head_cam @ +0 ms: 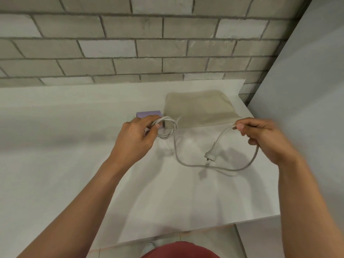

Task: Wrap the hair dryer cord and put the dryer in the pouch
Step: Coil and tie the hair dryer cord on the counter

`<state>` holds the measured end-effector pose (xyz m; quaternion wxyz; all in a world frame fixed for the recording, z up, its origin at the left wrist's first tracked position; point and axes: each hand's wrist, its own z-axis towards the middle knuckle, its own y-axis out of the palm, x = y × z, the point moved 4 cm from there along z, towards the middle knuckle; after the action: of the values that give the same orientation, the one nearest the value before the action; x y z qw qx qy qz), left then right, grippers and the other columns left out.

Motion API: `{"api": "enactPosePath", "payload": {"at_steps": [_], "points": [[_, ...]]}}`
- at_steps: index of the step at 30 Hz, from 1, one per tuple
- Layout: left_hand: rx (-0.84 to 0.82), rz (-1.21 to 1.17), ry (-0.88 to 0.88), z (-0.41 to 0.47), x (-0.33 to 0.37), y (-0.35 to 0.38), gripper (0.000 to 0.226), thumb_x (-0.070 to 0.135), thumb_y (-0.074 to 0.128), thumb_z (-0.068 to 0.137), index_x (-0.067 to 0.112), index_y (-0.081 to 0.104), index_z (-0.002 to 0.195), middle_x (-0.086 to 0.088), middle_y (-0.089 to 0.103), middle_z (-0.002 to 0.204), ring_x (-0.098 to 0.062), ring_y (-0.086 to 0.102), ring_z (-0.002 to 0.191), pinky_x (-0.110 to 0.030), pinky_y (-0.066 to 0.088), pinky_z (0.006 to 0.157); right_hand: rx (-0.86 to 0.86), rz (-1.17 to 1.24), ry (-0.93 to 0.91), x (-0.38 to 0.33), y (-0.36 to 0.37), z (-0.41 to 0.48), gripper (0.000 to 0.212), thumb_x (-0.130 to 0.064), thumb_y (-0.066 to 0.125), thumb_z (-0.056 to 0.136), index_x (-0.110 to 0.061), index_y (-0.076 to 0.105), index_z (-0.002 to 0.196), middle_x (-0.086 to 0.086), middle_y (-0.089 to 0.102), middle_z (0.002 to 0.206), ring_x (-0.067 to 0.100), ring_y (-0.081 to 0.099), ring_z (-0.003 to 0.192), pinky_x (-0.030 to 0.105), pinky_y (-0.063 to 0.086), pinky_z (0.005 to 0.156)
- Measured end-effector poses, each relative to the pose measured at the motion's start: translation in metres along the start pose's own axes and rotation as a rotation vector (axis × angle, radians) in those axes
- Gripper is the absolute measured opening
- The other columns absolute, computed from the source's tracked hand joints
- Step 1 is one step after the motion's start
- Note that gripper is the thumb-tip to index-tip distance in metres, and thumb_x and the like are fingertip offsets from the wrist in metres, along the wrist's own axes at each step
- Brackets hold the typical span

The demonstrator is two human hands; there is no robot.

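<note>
A red garment (178, 250) shows below the counter's (55, 155) front edge; above the counter's middle, toward its right edge, the slack of the white cord (186, 163) sags in a wide loop, the plug (209, 156) dangling inside it. The right hand (264, 138) pinches the cord just behind the plug end, fingers curled around it. The left hand (134, 138) grips a small coil of the cord's turns - it seems to hold the purple hair dryer (148, 114) too, mostly hidden behind it; further back, toward the far right corner, the beige pouch (199, 108) lies flat - a grey brick wall (130, 53) behind.
</note>
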<state>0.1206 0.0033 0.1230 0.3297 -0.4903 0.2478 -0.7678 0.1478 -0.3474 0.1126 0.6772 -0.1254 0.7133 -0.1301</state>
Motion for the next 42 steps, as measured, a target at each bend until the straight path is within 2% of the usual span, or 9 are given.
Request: {"api": "enactPosePath", "payload": {"at_steps": [4, 18, 21, 24, 26, 30, 33, 38, 42], "points": [[-0.039, -0.001, -0.003, -0.004, -0.003, -0.003, 0.014, 0.024, 0.061, 0.103, 0.024, 0.074, 0.108, 0.022, 0.061, 0.077, -0.002, 0.063, 0.074, -0.007, 0.040, 0.067, -0.093, -0.170, 0.191, 0.036, 0.017, 0.007, 0.017, -0.017, 0.068, 0.098, -0.021, 0.081, 0.089, -0.020, 0.071, 0.078, 0.008, 0.057, 0.081, 0.028, 0.040, 0.072], [-0.057, -0.200, -0.097, -0.018, -0.015, -0.011, 0.018, 0.020, 0.060, 0.104, 0.029, 0.070, 0.116, 0.011, 0.074, 0.090, -0.007, 0.070, 0.083, -0.021, 0.053, 0.071, -0.026, -1.098, 0.191, 0.123, 0.057, 0.017, 0.030, -0.029, 0.056, 0.103, -0.017, 0.065, 0.129, 0.009, 0.056, 0.123, 0.037, 0.050, 0.118, 0.043, 0.047, 0.086], [-0.028, -0.239, -0.114, -0.019, -0.015, -0.016, 0.025, 0.016, 0.059, 0.104, 0.025, 0.068, 0.125, 0.018, 0.070, 0.100, 0.003, 0.067, 0.085, -0.011, 0.051, 0.070, 0.074, -0.804, -0.015, 0.094, 0.077, 0.001, 0.042, -0.022, 0.063, 0.101, -0.015, 0.060, 0.143, 0.009, 0.055, 0.143, 0.036, 0.049, 0.128, 0.046, 0.049, 0.099], [-0.030, -0.270, -0.110, -0.020, -0.016, -0.019, 0.024, 0.010, 0.062, 0.101, 0.023, 0.073, 0.119, 0.009, 0.072, 0.105, -0.001, 0.068, 0.087, -0.015, 0.055, 0.070, 0.072, -0.495, -0.165, 0.044, 0.108, -0.019, 0.027, -0.021, 0.065, 0.101, -0.022, 0.071, 0.128, -0.007, 0.065, 0.127, 0.011, 0.061, 0.111, 0.021, 0.046, 0.093], [-0.023, -0.286, -0.104, -0.024, -0.016, -0.020, 0.024, 0.009, 0.066, 0.098, 0.024, 0.076, 0.114, 0.010, 0.074, 0.106, -0.009, 0.069, 0.089, -0.020, 0.059, 0.073, 0.027, -0.201, -0.084, 0.017, 0.127, -0.031, 0.018, -0.022, 0.066, 0.101, -0.025, 0.077, 0.116, -0.011, 0.073, 0.108, 0.002, 0.065, 0.086, 0.013, 0.049, 0.081], [0.001, -0.316, -0.063, -0.041, -0.016, -0.013, 0.028, 0.005, 0.072, 0.095, 0.024, 0.079, 0.113, 0.008, 0.076, 0.101, -0.015, 0.072, 0.079, -0.029, 0.061, 0.081, -0.220, 0.382, 0.303, -0.010, 0.161, -0.044, 0.040, -0.047, 0.056, 0.105, -0.014, 0.073, 0.119, 0.006, 0.078, 0.101, 0.019, 0.068, 0.079, 0.037, 0.057, 0.079], [0.024, -0.187, 0.158, -0.056, -0.016, -0.005, 0.028, 0.001, 0.076, 0.091, 0.020, 0.081, 0.111, 0.005, 0.076, 0.102, -0.016, 0.070, 0.095, -0.035, 0.058, 0.084, -0.299, 0.506, 0.409, -0.011, 0.169, -0.042, 0.055, -0.058, 0.055, 0.101, -0.010, 0.067, 0.125, 0.009, 0.079, 0.106, 0.025, 0.073, 0.083, 0.039, 0.060, 0.080], [-0.003, 0.019, 0.466, -0.077, -0.023, 0.014, 0.031, -0.002, 0.062, 0.095, 0.017, 0.081, 0.110, -0.003, 0.073, 0.104, -0.023, 0.057, 0.113, -0.014, 0.042, 0.099, -0.258, 0.568, 0.387, 0.002, 0.175, -0.041, 0.022, -0.017, 0.065, 0.102, -0.007, 0.071, 0.121, 0.013, 0.078, 0.114, 0.028, 0.070, 0.095, 0.034, 0.060, 0.082], [-0.063, -0.065, 0.424, -0.088, -0.025, 0.021, 0.028, 0.000, 0.068, 0.090, 0.016, 0.081, 0.110, -0.005, 0.067, 0.112, -0.026, 0.058, 0.114, -0.029, 0.050, 0.097, -0.189, 0.642, 0.307, 0.012, 0.176, -0.047, 0.021, -0.009, 0.064, 0.101, -0.009, 0.072, 0.121, 0.011, 0.079, 0.111, 0.024, 0.075, 0.092, 0.037, 0.061, 0.090]]}}
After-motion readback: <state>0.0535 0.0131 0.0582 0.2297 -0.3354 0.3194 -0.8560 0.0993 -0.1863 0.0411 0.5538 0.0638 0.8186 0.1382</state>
